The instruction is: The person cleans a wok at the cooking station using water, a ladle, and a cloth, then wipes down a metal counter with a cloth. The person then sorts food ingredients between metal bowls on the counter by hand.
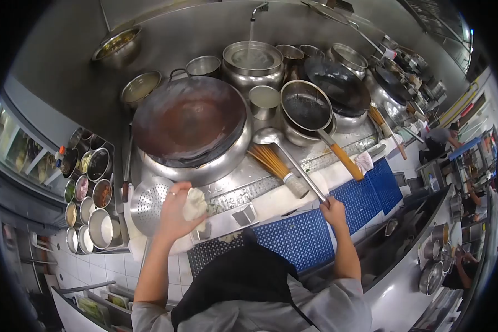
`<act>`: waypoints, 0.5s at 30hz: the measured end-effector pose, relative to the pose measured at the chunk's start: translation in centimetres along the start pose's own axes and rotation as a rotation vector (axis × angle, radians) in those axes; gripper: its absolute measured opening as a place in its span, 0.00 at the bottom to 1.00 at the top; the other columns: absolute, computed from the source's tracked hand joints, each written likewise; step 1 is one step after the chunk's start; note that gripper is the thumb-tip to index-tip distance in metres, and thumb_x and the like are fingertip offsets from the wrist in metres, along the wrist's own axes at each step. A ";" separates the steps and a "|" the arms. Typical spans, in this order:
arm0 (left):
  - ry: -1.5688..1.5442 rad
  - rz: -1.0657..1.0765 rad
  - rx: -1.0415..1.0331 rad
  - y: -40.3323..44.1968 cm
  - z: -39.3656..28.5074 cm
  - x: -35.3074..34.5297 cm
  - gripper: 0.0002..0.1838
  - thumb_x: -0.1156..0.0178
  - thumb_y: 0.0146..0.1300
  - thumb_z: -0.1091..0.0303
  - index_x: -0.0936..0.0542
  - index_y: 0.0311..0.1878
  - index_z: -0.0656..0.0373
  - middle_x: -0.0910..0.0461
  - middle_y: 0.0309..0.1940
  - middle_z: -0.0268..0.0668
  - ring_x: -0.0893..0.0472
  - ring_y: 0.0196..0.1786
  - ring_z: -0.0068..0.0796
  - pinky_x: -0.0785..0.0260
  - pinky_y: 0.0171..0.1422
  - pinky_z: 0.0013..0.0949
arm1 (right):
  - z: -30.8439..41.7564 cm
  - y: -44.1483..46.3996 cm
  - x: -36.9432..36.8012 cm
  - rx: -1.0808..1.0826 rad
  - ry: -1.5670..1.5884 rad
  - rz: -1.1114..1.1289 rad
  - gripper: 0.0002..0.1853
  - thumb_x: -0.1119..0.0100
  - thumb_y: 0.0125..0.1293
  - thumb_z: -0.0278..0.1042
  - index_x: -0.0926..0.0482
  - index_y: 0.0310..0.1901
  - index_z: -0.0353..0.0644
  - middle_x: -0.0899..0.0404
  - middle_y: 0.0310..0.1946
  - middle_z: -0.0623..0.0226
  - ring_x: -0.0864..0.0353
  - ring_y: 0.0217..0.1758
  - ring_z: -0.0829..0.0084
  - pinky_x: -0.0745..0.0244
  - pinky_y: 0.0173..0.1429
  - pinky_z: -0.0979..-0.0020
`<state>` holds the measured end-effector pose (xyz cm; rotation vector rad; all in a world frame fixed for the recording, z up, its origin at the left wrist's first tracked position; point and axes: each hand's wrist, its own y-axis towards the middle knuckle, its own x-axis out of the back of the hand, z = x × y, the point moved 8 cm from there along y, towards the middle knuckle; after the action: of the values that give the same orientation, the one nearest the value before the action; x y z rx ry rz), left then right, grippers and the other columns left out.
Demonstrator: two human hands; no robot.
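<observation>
My left hand (177, 213) is closed on a crumpled white cloth (195, 205), just in front of the big dark wok (191, 119) and over the edge of a perforated strainer (150, 205). My right hand (334, 212) grips the handle end of a long metal ladle (299, 166). The ladle's bowl rests on the steel stove top, right of the wok. Between wok and ladle lies a bamboo brush (276, 166). A strainer pan with a wooden handle (340, 157) sits on a pot to the right.
Water runs from a faucet (253, 14) into a pot (253, 57) at the back. Small containers of ingredients (102, 193) stand at the left. More woks (337, 86) line the right. Blue mats (293, 238) cover the floor. A person (440, 141) is at the far right.
</observation>
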<state>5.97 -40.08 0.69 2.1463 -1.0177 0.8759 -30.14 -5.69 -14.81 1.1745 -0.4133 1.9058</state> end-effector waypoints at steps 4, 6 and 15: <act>0.084 -0.092 -0.089 4.0 -2.4 1.3 0.24 0.25 0.40 0.63 0.22 0.40 0.65 0.38 0.69 0.52 0.36 0.68 0.53 0.38 0.69 0.45 | -1.1 -0.4 -0.2 -0.099 0.313 0.132 0.12 0.34 0.57 0.32 0.26 0.25 0.36 0.28 0.15 0.65 0.26 0.18 0.72 0.32 0.23 0.69; 0.090 -0.124 -0.113 5.0 -3.0 1.4 0.24 0.25 0.40 0.63 0.22 0.40 0.64 0.39 0.69 0.53 0.37 0.69 0.56 0.39 0.70 0.46 | 0.2 -0.1 -2.8 -0.277 0.744 0.245 0.13 0.34 0.60 0.32 0.27 0.24 0.37 0.30 0.14 0.70 0.31 0.16 0.80 0.38 0.18 0.75; -0.089 -0.121 0.114 5.5 -2.5 -0.1 0.26 0.25 0.43 0.62 0.21 0.46 0.62 0.18 0.43 0.49 0.18 0.46 0.50 0.26 0.53 0.43 | 23.2 28.6 -1.0 0.036 0.795 0.130 0.15 0.48 0.62 0.26 0.27 0.51 0.31 0.27 0.20 0.64 0.28 0.12 0.71 0.36 0.14 0.68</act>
<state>0.71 -41.07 3.42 2.3339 -0.8885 0.8045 -39.26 -38.09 0.16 0.3402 -0.0145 2.3089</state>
